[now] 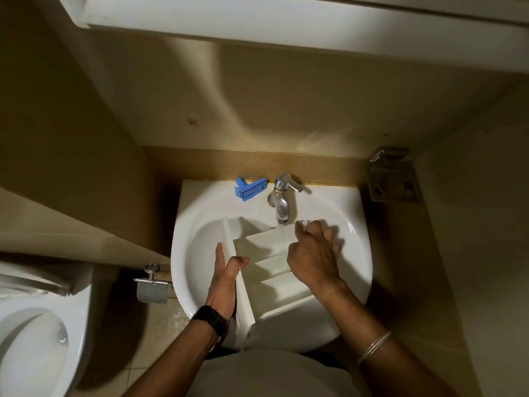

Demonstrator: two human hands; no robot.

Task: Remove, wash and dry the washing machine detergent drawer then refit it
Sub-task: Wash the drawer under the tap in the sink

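Detergent drawer [269, 270] in left hand [226, 282] grip, right hand [315, 253] on its back end

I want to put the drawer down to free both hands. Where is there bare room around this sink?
Bare: the sink's back ledge right of the tap, and the bowl left of the drawer. Crowded: the ledge left of the tap holds a blue part; both hands, left hand and right hand, fill the middle.

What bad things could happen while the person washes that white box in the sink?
The detergent drawer is longer than the sink and sticks out over its front rim, so water could run onto the floor. If the wet left hand or right hand slips, it might drop. The blue piece on the sink's ledge could get knocked in.
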